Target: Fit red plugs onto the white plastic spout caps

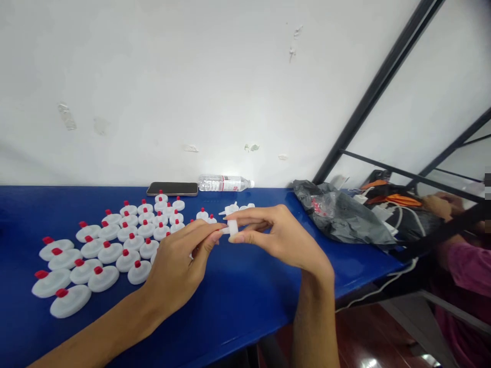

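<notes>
Above the blue table (238,296), my left hand (180,266) and my right hand (276,237) meet fingertip to fingertip. Both pinch one small white plastic piece (232,228) between them. To the left lie several white round caps with red tips (95,250), set in rows. A few more white pieces (233,208) lie just beyond my fingers.
A dark phone (172,188) and a clear water bottle (224,183) on its side rest against the white wall. A grey plastic bag (341,214) sits at the table's right end. Another person's arm in a pink sleeve (466,266) is at far right, behind black metal bars (383,76).
</notes>
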`<state>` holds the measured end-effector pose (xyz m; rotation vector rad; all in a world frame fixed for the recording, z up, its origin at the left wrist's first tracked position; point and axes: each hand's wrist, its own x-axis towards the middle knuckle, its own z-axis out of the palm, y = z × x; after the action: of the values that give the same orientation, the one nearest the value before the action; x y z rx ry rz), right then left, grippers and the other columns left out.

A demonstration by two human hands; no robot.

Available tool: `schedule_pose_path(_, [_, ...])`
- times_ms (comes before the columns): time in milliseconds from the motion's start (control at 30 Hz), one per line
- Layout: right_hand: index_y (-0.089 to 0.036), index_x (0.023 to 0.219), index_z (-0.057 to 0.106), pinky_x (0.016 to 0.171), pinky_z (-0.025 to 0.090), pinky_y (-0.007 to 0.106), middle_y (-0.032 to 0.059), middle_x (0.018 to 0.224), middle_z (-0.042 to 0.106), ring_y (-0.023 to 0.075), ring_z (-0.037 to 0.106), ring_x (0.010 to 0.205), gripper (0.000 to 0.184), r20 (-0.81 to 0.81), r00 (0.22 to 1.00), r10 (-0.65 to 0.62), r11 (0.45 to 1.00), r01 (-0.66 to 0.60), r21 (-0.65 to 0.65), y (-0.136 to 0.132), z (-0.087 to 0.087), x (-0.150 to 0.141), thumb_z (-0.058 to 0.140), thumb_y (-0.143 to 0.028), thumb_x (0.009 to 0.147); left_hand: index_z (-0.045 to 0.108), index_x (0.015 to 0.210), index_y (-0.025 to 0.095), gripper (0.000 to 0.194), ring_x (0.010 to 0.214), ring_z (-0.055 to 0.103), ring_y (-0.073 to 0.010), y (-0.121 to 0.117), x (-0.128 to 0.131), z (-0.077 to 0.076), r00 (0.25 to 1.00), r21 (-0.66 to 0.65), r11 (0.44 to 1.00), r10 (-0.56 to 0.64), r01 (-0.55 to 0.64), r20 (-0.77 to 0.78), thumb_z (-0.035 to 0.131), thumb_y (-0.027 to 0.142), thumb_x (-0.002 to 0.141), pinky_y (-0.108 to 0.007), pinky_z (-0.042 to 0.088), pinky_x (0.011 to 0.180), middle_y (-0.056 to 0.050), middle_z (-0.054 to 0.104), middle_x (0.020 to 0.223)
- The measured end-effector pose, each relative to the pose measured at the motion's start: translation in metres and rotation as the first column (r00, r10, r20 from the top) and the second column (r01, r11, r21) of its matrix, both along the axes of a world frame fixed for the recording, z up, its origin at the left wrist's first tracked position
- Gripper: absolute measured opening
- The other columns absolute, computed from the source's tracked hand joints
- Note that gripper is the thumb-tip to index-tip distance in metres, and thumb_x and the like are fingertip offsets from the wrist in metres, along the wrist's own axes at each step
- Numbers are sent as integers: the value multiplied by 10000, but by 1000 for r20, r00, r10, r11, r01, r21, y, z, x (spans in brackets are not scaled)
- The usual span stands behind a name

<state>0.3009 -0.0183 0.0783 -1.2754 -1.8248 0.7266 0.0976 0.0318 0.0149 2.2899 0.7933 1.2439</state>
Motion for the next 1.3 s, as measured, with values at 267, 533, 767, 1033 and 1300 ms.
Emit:
schedule_pose_path(267, [-242, 1105, 772, 781, 570, 311, 25, 979, 808, 206, 759, 859, 277, 177, 949, -260, 965, 248, 85, 2, -3, 33, 632, -437, 965, 691, 915, 215, 153, 613, 573, -92, -4, 3, -3, 997, 120, 993, 1, 8, -79, 557, 223, 987, -233, 440, 572, 32, 647, 768])
schedule_pose_path(533, [-222, 1175, 732, 961, 504, 381, 103, 1161, 748, 280, 681, 1115, 348, 485, 754, -444, 840, 538, -68, 11, -35, 99, 749, -347, 850, 585, 725, 179, 269, 614, 573, -164, 3, 4, -19, 903, 500, 862, 145, 85, -405, 507, 204, 981, -296, 345, 501, -6, 579, 686])
schedule_pose_path(767, [-201, 1104, 734, 873, 540, 348, 104, 1070, 766, 256, 715, 997, 301, 491, 790, -367, 821, 523, -230, 12, -43, 103, 742, -348, 842, 595, 763, 173, 225, 795, 610, -234, 4, 6, -18, 820, 548, 830, 242, 101, -518, 486, 117, 952, -288, 406, 517, -62, 614, 785])
schedule_pose_path(1033, [-180, 1012, 752, 813, 544, 315, 88, 991, 784, 235, 727, 906, 255, 445, 850, -281, 851, 436, -294, 16, -42, 96, 761, -349, 822, 664, 913, 152, 169, 928, 575, -257, 1, 7, -19, 834, 533, 838, 211, 114, -510, 515, 75, 893, -309, 494, 573, -109, 638, 997])
schedule_pose_path(1300, [-194, 985, 785, 821, 555, 321, 61, 919, 804, 236, 737, 887, 272, 339, 932, -129, 880, 265, -394, 14, -39, 85, 776, -398, 807, 661, 1000, 153, 190, 925, 581, -249, -6, 10, -22, 842, 478, 844, 61, 243, -536, 522, 81, 890, -293, 489, 567, -94, 627, 993])
